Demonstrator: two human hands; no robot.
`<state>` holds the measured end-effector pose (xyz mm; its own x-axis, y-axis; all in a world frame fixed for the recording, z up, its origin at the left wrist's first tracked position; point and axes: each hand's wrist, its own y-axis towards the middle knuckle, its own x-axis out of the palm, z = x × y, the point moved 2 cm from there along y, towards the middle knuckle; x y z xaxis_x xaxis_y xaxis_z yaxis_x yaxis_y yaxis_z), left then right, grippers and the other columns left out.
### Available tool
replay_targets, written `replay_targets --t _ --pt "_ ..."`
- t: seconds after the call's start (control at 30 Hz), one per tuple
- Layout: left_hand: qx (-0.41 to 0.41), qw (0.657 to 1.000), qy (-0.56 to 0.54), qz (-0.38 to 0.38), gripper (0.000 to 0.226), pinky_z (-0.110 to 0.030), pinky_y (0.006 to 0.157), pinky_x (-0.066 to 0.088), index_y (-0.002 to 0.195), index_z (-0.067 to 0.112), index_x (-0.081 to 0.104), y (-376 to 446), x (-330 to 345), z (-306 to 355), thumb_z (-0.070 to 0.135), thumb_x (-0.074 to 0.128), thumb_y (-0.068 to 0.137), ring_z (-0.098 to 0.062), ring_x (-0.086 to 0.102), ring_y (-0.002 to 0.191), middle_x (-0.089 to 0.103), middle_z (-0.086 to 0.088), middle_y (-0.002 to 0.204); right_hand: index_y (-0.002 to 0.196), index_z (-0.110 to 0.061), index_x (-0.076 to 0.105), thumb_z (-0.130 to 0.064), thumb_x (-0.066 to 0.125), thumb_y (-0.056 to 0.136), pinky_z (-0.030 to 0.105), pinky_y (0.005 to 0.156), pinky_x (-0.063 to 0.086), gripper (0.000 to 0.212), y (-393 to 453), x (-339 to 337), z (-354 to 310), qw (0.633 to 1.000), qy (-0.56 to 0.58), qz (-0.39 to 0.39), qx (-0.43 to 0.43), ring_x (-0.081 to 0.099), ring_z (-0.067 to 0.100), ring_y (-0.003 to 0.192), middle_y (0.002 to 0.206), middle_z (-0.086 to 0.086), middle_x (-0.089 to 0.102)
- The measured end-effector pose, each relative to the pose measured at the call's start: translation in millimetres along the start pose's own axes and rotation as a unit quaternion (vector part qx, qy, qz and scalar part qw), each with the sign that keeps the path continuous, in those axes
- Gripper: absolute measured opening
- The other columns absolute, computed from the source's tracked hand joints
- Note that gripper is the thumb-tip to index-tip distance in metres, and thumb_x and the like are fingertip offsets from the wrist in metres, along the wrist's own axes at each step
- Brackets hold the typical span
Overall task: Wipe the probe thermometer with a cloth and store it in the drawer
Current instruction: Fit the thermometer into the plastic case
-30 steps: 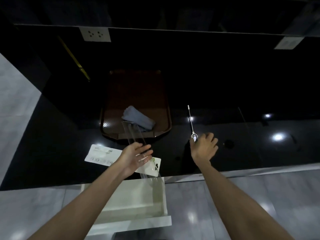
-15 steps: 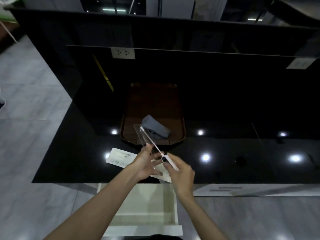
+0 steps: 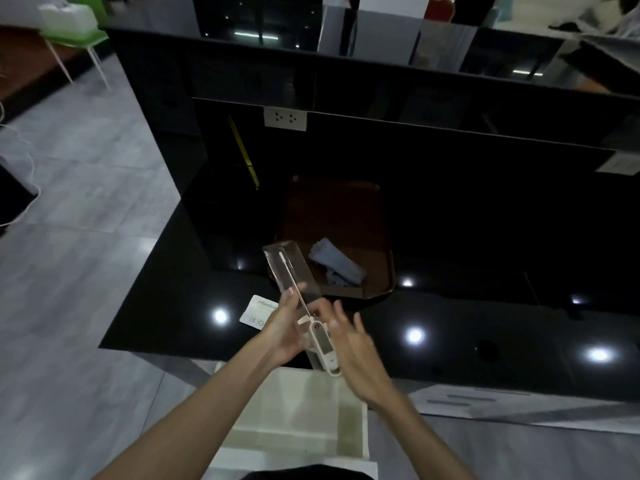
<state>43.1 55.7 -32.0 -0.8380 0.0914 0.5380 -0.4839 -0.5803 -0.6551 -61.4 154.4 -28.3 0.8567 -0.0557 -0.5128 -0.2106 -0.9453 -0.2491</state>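
Clear plastic sleeve (image 3: pixel 290 271), pinched in the left hand (image 3: pixel 282 327), now houses the white probe thermometer (image 3: pixel 320 341), bare a second ago. Right hand (image 3: pixel 353 351) loosened, fingers spread. Wiping apparently done; open white drawer (image 3: pixel 298 420) directly beneath.

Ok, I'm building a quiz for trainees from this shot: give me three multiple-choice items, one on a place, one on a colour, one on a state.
1. Where does the grey cloth lie?
A. in the brown tray
B. in the drawer
C. on the floor

2. What colour is the open drawer inside?
A. black
B. off-white
C. red

3. How is the probe thermometer now?
A. lying bare on the counter
B. partly inside a clear sleeve, held by the left hand
C. lying in the drawer

Answers: 1 A, the cloth sits crumpled in the tray; 2 B, the walls are pale; 3 B, the probe runs up inside the clear plastic, and the right hand is open beside the handle.
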Motion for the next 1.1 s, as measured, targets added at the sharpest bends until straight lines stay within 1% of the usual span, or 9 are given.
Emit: replay_targets --t 0.07,0.13,0.27,0.4,0.53,0.67,0.8,0.93,1.1 --pt "0.019 1.000 0.007 0.006 0.036 -0.054 0.087 0.053 0.132 0.030 0.050 -2.3 -22.1 8.6 0.043 0.039 0.100 -0.031 0.069 0.099 0.065 -0.013 0.123 0.144 -0.030 0.044 -0.038 0.037 0.103 0.037 0.118 0.026 0.042 19.3 -10.6 11.9 0.991 0.000 0.129 0.027 0.030 0.020 0.143 0.152 -0.001 0.041" --pt "0.025 1.000 -0.004 0.017 0.035 -0.054 0.085 0.054 0.132 0.031 0.050 -4.9 -43.9 17.4 0.042 0.038 0.101 -0.033 0.067 0.105 0.063 -0.016 0.128 0.136 -0.014 0.054 -0.013 0.044 0.101 0.034 0.106 0.041 0.036 39.2 -6.8 21.4 0.980 -0.144 0.131 0.032 0.052 0.027 0.127 0.136 0.011 0.059" --pt "0.015 0.999 -0.028 0.023 0.034 -0.052 0.085 0.054 0.133 0.031 0.047 -7.8 -70.1 24.3 0.036 0.045 0.100 -0.032 0.067 0.106 0.065 -0.014 0.125 0.150 -0.011 0.031 -0.027 0.046 0.101 0.027 0.118 0.019 0.054 58.7 38.9 36.0 0.949 -0.300 -0.080 -0.054 0.016 0.021 0.149 0.158 0.010 0.028" --pt "0.016 0.999 0.005 0.029 0.046 -0.050 0.091 0.054 0.131 0.021 0.050 -10.1 -79.4 23.4 0.011 0.066 0.089 -0.028 0.071 0.103 0.073 -0.010 0.113 0.154 -0.014 0.016 -0.020 0.040 0.102 0.031 0.119 0.017 0.058 57.9 55.4 48.8 0.903 -0.406 -0.098 -0.099 0.010 0.021 0.150 0.163 0.009 0.012" --pt "0.037 0.999 0.016 0.031 0.048 -0.041 0.087 0.055 0.133 0.008 0.049 -12.5 -84.2 21.6 -0.012 0.054 0.089 -0.024 0.071 0.099 0.071 -0.013 0.115 0.154 -0.009 0.009 0.001 0.035 0.096 0.036 0.115 0.028 0.064 55.6 49.8 46.9 0.857 -0.482 -0.112 -0.144 0.021 0.026 0.148 0.161 0.014 0.018" --pt "0.053 0.998 0.004 0.027 0.045 -0.034 0.086 0.051 0.136 0.001 0.045 -18.4 -88.8 24.4 -0.012 0.047 0.093 -0.024 0.065 0.105 0.066 -0.016 0.118 0.141 -0.018 0.040 -0.014 0.045 0.096 0.038 0.079 0.050 0.046 62.6 21.8 28.0 0.922 -0.381 0.016 -0.064 0.061 0.029 0.108 0.123 0.007 0.058" --pt "0.094 0.990 -0.082 0.070 0.041 -0.038 0.080 0.052 0.132 0.008 0.045 -16.2 -86.0 35.6 -0.007 0.050 0.094 -0.024 0.065 0.103 0.060 -0.018 0.130 0.086 -0.026 0.058 -0.014 0.055 0.086 0.020 0.056 0.041 0.012 42.5 -11.0 27.9 0.971 -0.103 0.217 -0.022 0.060 0.007 0.071 0.083 -0.007 0.065" --pt "0.100 0.979 -0.144 0.099 0.034 -0.051 0.080 0.050 0.118 0.019 0.046 -3.6 -77.4 47.0 -0.005 0.051 0.095 -0.030 0.059 0.115 0.060 -0.013 0.128 0.069 -0.021 0.064 -0.041 0.064 0.078 0.028 0.055 0.044 0.023 26.4 -19.9 37.8 0.981 0.074 0.166 0.069 0.053 0.000 0.054 0.058 -0.009 0.061" --pt "0.100 0.982 -0.120 0.103 0.049 -0.051 0.072 0.052 0.136 0.020 0.040 4.4 -70.9 57.0 -0.005 0.050 0.095 -0.024 0.066 0.096 0.063 -0.010 0.128 0.067 -0.016 0.073 -0.057 0.076 0.065 0.029 0.056 0.048 0.042 16.6 -25.2 48.6 0.990 0.075 0.052 0.108 0.065 0.011 0.057 0.064 0.002 0.073"
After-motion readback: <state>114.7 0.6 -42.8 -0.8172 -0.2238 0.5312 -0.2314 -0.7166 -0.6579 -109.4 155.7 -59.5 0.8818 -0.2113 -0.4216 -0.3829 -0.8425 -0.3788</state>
